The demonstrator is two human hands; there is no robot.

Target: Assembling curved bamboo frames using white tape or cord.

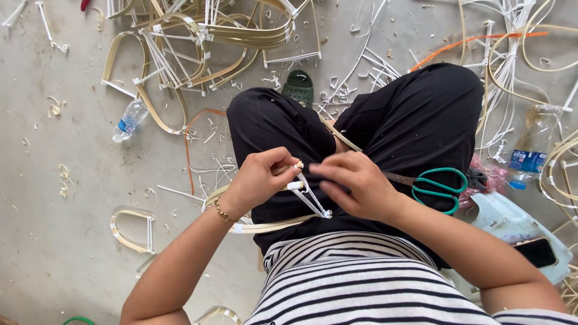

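I sit with black trousers over my lap, both hands meeting above it. My left hand [260, 176], with a gold bracelet at the wrist, pinches the joint of a bent bamboo strip frame [265, 226] that curves under my wrist. My right hand [352, 183] closes its fingers on the same joint, where thin white strips [313, 198] are wrapped and stick out downward. Green-handled scissors [439, 189] lie on my right thigh, just beyond my right wrist.
A pile of finished bamboo loops [198, 42] lies ahead on the concrete floor. One small loop [132, 232] lies at left. Water bottles lie at left [128, 121] and right [525, 157]. A green sandal [299, 87], a phone [537, 251] on a pale stool, and white scraps surround me.
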